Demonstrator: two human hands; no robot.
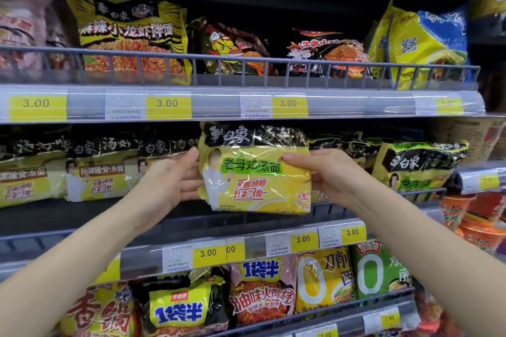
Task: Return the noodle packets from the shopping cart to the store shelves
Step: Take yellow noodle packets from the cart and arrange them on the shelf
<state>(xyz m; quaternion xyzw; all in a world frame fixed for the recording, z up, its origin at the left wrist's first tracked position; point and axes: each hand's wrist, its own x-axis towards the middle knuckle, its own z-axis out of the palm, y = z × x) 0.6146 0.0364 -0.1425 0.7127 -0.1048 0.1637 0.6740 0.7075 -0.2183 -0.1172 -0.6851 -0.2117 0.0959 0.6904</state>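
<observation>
I grip one yellow noodle packet (256,169), black-topped with a green label, between my left hand (167,180) and right hand (325,175) fingers, before the middle shelf (82,216).

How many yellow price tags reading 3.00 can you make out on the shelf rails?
6: three on the upper rail, three on the middle rail. Other tags are cut off or too blurred to read.

Both hands — left hand (169,180), right hand (325,175) — hold yellow noodle packet (257,172) before middle shelf (82,216).
</observation>
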